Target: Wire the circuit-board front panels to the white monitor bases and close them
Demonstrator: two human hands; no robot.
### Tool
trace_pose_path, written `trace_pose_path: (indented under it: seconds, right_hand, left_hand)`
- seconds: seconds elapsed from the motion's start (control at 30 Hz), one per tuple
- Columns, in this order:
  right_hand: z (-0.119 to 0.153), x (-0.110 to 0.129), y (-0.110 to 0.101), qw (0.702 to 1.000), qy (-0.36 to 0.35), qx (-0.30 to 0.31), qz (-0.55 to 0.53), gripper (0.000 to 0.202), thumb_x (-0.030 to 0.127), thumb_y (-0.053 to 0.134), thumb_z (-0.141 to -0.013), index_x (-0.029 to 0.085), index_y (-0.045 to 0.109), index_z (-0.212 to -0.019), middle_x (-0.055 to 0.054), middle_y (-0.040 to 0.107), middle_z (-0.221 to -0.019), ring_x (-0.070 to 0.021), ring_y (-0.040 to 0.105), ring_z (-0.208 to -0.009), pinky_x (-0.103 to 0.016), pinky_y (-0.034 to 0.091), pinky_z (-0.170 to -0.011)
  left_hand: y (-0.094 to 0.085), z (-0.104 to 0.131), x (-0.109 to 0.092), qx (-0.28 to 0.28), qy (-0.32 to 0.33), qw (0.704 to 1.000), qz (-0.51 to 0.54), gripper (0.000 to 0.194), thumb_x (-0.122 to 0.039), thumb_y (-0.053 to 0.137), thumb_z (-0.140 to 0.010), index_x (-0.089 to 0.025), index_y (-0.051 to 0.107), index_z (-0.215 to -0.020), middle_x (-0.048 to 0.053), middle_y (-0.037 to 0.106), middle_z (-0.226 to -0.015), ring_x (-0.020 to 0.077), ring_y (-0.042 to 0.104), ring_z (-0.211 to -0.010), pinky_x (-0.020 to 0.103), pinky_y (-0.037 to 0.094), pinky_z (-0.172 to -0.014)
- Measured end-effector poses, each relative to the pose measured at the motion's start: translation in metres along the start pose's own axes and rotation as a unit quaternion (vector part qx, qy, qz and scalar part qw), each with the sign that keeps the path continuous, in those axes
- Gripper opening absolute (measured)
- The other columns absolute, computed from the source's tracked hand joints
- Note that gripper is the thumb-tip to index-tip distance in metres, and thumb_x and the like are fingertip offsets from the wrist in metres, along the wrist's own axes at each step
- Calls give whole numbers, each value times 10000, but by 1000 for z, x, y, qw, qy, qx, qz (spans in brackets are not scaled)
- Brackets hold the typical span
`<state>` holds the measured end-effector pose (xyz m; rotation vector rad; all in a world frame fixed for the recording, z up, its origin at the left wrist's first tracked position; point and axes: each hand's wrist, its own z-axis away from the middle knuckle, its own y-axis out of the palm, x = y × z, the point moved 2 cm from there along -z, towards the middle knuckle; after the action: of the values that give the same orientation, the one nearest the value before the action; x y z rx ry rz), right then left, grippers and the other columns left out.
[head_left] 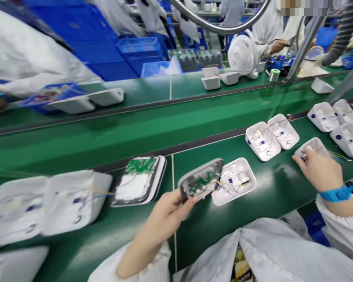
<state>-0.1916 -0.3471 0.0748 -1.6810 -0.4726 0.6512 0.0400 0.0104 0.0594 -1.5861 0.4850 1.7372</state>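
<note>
Table (206,227): lying open, lower centre
Left hand (166,215): fingers pinching tilted panel (204,176)
Right hand (326,170): fingers gripping shell (319,145), mid-right

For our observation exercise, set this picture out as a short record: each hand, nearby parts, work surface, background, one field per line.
Left hand: holds a tilted grey panel bearing a green circuit board
Right hand: on a white shell; grip partly hidden
Beside the panel: open white housing, wires between them
Work surface: green bench
Background: white fan, blue crates
</note>
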Motion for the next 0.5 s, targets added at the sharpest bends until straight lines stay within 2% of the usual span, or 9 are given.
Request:
trace_pose_path:
  seconds: [0.07,0.1,0.17,0.23,0.3,0.33,0.4,0.43,0.5]
  right_hand:
    - [-4,37,-22,990,-48,-29,-132,395,492,497,-966,175,707,-1068,-146,756,-865,-314,704,-776,-394,477,-652]
    - [-6,59,-29,969,-94,-12,-229,373,480,504,-962,185,712,-1058,-128,766,-907,-293,715,-827,-388,505,-703]
    - [-10,109,-36,880,-206,85,-419,368,463,517,-955,205,701,-1142,-98,767,-1068,-242,717,-953,-353,541,-796]
    - [-14,153,-36,791,-283,187,-509,428,474,555,-923,199,670,-1230,-104,738,-1185,-226,704,-1004,-338,550,-804]
    - [-17,185,-33,735,-312,271,-538,404,519,568,-902,180,719,-1064,-92,759,-1044,-218,702,-897,-325,540,-735]
    - [-19,194,-32,718,-306,290,-554,400,542,563,-897,176,722,-930,-70,754,-911,-204,689,-801,-310,521,-673]
    - [-19,203,-34,703,-259,277,-602,416,552,550,-896,180,663,-751,-22,685,-709,-167,627,-646,-276,455,-564]
    - [-18,203,-36,701,-226,253,-628,393,535,556,-893,182,647,-744,-9,666,-682,-155,606,-614,-266,432,-539]
    - [-11,199,-41,702,-179,206,-658,304,475,582,-888,186,654,-826,-5,683,-715,-147,610,-614,-262,432,-541]
  left_hand:
    - [0,4,-17,78,111,986,-97,167,-290,708,-814,-278,818,-938,73,801,-898,322,738,-961,549,507,-1045]
    - [2,6,-24,114,166,970,-134,217,-271,669,-840,-311,810,-1000,72,804,-981,339,711,-1093,607,399,-1139]
    - [8,6,-34,156,256,934,-195,285,-232,623,-876,-365,783,-1071,55,786,-1122,340,612,-1291,665,222,-1213]
    - [12,3,-36,158,315,903,-247,333,-203,579,-920,-395,752,-1130,30,761,-1205,313,546,-1373,663,207,-1219]
    - [7,-4,-30,109,347,885,-290,351,-208,552,-953,-404,717,-1194,16,715,-1304,291,502,-1416,632,244,-1223]
    - [2,-8,-25,61,351,883,-305,337,-231,555,-962,-397,706,-1213,18,687,-1352,288,481,-1433,617,255,-1226]
    - [-12,-17,-13,-75,327,890,-310,315,-308,541,-980,-362,681,-1258,38,633,-1424,290,458,-1448,586,284,-1229]
    - [-17,-21,-6,-141,301,895,-298,333,-351,502,-999,-339,656,-1294,52,615,-1442,287,466,-1441,565,307,-1226]
    - [-19,-25,8,-193,252,907,-276,439,-427,400,-1028,-285,549,-1417,92,568,-1485,282,479,-1427,528,355,-1208]
